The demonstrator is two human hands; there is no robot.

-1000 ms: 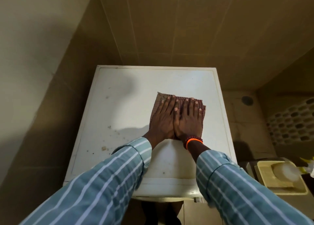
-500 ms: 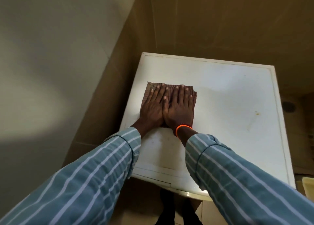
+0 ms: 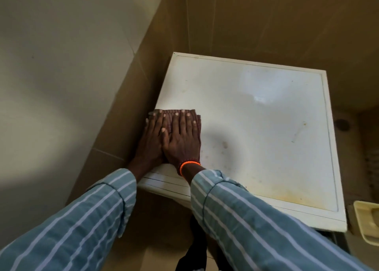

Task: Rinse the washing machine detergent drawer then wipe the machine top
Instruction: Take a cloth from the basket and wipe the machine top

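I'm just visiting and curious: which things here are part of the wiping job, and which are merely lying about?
Part of the job:
- brown cloth, pressed flat under both hands
- left hand and right hand, side by side on the cloth
- white washing machine top, stained in places

Just lying about:
- cream plastic tray at the right edge
- round floor drain

The machine top (image 3: 256, 127) is a smooth, white, semi-glossy panel with a soft sheen; brownish stains and yellowed patches mark its finish. The cloth (image 3: 198, 119) is a ribbed, matt, brown woven fabric. The sleeves (image 3: 256, 219) are soft, matt, striped cloth. The wall tiles (image 3: 266, 20) are smooth, tan, with a faint satin finish. The bracelet (image 3: 189, 164) is orange and beaded.
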